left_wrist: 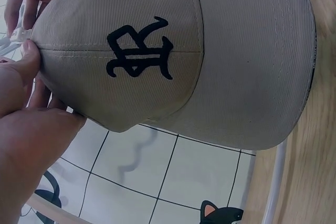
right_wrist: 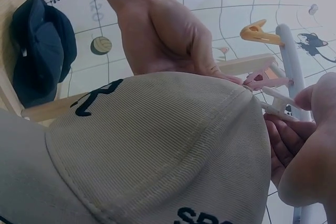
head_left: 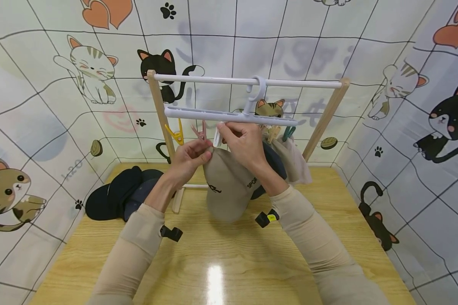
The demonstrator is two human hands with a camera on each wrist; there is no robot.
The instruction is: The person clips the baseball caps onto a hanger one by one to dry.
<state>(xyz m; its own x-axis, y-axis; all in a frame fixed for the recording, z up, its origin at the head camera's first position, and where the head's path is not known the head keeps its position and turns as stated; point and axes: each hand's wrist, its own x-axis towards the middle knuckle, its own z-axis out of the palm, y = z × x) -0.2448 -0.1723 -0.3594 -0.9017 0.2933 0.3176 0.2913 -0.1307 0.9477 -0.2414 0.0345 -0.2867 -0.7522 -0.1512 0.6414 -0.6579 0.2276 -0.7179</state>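
Wears long, plain beige cloth on both arms: a left sleeve [head_left: 135, 254] and a matching right sleeve [head_left: 320, 245], fairly close-fitting, creased in soft folds and ending near the wrists. Has a bare left hand [head_left: 190, 157] and a bare right hand [head_left: 245, 146] beyond the cuffs. Bears a small, blocky black box [head_left: 171, 234] by the left cuff and a similar dark box [head_left: 262, 220] by the right one, marked with a bright yellow label [head_left: 272, 217], perhaps printed, though too tiny to read.
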